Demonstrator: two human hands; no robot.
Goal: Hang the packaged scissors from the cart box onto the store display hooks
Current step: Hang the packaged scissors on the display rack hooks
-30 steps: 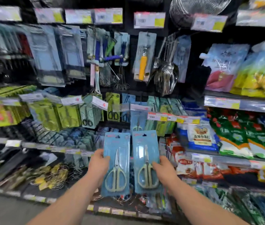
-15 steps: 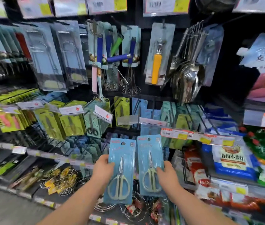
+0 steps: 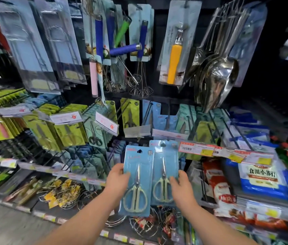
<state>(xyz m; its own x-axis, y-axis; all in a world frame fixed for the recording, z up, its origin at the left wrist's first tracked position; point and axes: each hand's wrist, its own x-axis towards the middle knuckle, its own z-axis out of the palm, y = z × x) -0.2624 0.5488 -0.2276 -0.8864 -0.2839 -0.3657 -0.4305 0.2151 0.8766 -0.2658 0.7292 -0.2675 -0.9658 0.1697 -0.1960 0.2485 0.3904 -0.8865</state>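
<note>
Moving closer to hooks, scissors packs raised

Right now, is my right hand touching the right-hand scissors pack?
Touching. The head view shows the right hand gripping the right-hand scissors pack at its right edge, thumb lying across the front near the handles.

Bare forearms, seemingly slender, end in a bare left hand and right hand.

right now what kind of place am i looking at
Likely a supermarket housewares aisle: green-carded scissors packs on black wire display hooks, white-and-yellow price labels along the shelf rail, shiny steel ladles hanging above.
</note>
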